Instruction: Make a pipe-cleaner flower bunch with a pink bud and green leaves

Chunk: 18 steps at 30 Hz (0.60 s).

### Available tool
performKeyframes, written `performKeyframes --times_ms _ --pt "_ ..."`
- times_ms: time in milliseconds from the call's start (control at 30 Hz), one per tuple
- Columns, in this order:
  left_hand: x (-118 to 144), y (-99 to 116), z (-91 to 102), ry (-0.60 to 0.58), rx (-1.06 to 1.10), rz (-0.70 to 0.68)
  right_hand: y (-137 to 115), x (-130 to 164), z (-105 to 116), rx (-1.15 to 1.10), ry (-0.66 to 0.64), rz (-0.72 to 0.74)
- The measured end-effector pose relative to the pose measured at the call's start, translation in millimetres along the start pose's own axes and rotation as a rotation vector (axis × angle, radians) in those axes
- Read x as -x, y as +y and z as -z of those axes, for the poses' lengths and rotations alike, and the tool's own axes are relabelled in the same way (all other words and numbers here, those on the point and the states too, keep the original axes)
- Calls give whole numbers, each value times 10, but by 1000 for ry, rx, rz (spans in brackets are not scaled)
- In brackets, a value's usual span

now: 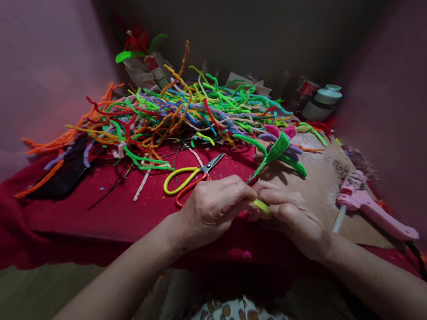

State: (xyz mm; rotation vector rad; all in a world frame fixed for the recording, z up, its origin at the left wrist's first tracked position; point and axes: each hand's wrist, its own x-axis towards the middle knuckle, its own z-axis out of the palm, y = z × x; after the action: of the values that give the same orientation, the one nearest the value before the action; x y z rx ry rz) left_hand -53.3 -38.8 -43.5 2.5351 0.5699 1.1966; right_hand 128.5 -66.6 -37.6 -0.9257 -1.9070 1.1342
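Note:
My left hand (216,205) and my right hand (293,215) meet above the front edge of the table, fingers pinched together. Between the fingertips shows a short, curved yellow pipe cleaner (261,207), gripped from both sides. Just beyond my hands lies a green pipe cleaner leaf shape (275,149) with pink and purple pieces beside it. Its thin stem runs down toward my left fingers; I cannot tell if they touch it. Scissors (183,179) with yellow and red handles rest behind my left hand, blades slightly apart.
A large heap of coloured pipe cleaners (178,110) spreads across the back of the red cloth (101,217). On the right, a pink glue gun (375,209) lies on a cardboard sheet (320,179). Behind stands a pale bottle (322,102); a dark flat object (64,170) is at left.

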Motion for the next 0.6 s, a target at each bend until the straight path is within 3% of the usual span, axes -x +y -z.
performKeyframes --times_ms 333,600 --pt "-8 -3 30 18 13 8 44 2 0 -102 8 -9" --pt "1 -6 24 20 11 24 24 8 -17 -46 -5 1"
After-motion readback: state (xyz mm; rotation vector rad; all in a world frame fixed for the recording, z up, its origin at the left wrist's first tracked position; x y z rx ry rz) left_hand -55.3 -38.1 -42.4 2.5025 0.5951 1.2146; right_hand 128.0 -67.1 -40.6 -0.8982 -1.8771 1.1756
